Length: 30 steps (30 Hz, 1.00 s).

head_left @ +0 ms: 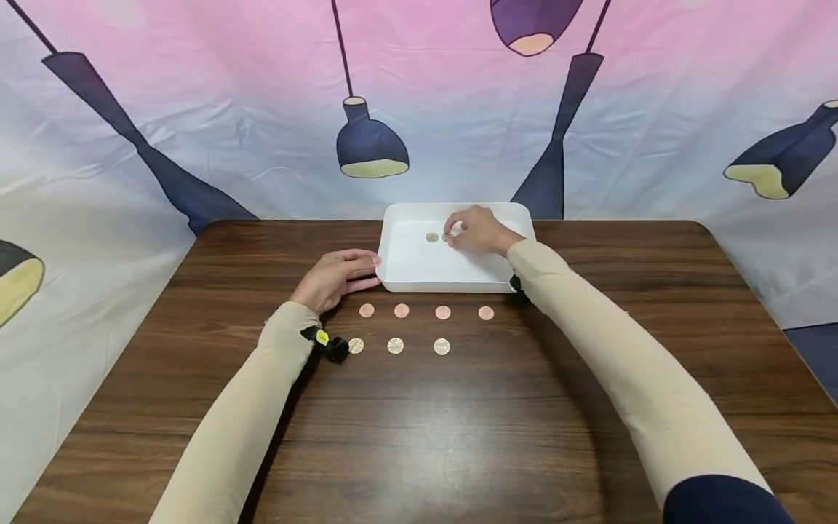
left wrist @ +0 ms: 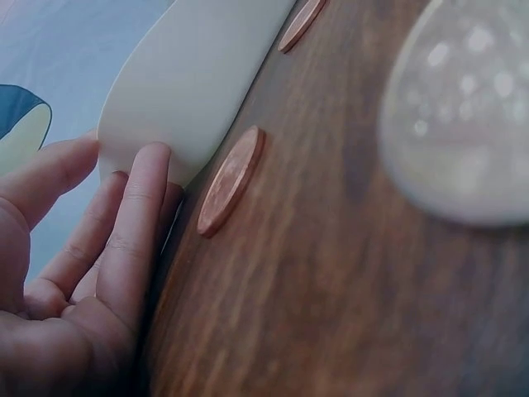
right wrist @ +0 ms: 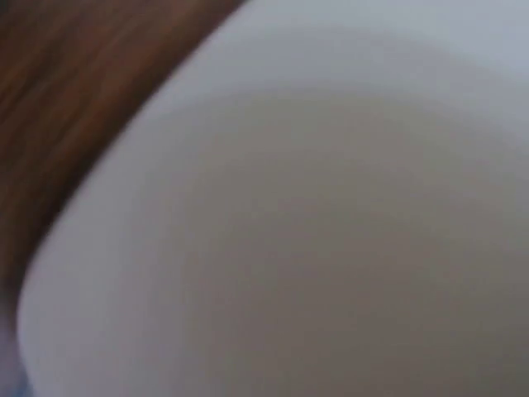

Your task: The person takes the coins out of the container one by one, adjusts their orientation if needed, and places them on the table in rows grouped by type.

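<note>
A white tray (head_left: pixel 425 269) lies at the table's far edge. My right hand (head_left: pixel 481 231) reaches into it, thumb and index finger pinching a pale coin (head_left: pixel 445 237); the fingers partly cover that coin. Just left of it, another pale coin (head_left: pixel 432 237) rests on the tray floor. My left hand (head_left: pixel 337 276) touches the tray's left side with extended fingers. In the left wrist view, those fingers (left wrist: pixel 136 223) meet the tray wall (left wrist: pixel 194 83) beside a copper coin (left wrist: pixel 231 182). The right wrist view holds only a blurred tray surface (right wrist: pixel 331 248), without the hand.
In front of the tray, several copper coins (head_left: pixel 401 311) form a row on the brown wooden table (head_left: pixel 419 415). Nearer is a row of three pale coins (head_left: pixel 396 346), the leftmost beside the left wrist camera (head_left: pixel 337 350). A printed cloth (head_left: pixel 275 145) hangs behind the table.
</note>
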Each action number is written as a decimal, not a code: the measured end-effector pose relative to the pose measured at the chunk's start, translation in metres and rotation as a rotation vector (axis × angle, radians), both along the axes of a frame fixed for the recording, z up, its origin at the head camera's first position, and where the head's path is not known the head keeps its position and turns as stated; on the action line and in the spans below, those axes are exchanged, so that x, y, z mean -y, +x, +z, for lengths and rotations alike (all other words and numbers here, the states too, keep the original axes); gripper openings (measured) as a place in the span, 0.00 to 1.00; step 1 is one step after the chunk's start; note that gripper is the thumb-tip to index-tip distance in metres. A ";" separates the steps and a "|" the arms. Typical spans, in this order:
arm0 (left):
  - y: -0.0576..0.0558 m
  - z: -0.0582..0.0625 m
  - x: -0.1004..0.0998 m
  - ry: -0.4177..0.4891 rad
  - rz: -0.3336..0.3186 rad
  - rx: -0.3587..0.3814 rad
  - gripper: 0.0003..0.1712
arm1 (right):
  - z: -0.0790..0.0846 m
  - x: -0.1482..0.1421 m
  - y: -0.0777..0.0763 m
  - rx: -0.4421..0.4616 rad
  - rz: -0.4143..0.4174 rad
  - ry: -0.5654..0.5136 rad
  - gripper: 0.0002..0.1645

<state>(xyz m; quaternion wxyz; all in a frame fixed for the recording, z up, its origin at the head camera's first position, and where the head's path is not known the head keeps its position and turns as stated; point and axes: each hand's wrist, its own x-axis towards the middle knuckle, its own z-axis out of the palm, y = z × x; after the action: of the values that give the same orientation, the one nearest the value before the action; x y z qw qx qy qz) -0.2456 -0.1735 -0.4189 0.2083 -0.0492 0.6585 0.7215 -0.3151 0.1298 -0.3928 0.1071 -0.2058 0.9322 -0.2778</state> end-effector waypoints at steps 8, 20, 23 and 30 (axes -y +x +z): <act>0.001 0.001 -0.003 -0.007 0.003 -0.009 0.23 | 0.003 -0.011 0.016 -0.105 0.177 0.127 0.11; -0.002 -0.001 -0.001 -0.022 -0.003 -0.008 0.25 | 0.006 -0.016 0.036 0.042 0.150 0.037 0.21; -0.002 -0.001 -0.002 -0.023 -0.005 -0.008 0.25 | 0.004 -0.016 0.036 0.061 0.118 0.029 0.20; 0.000 0.000 -0.001 -0.031 -0.010 -0.017 0.24 | -0.002 -0.016 0.034 0.091 0.093 -0.034 0.13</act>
<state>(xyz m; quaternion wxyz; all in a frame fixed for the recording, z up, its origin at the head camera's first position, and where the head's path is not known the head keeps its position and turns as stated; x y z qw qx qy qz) -0.2452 -0.1724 -0.4186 0.2056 -0.0431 0.6714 0.7107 -0.2815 0.1458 -0.3944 0.1589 -0.2379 0.9109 -0.2974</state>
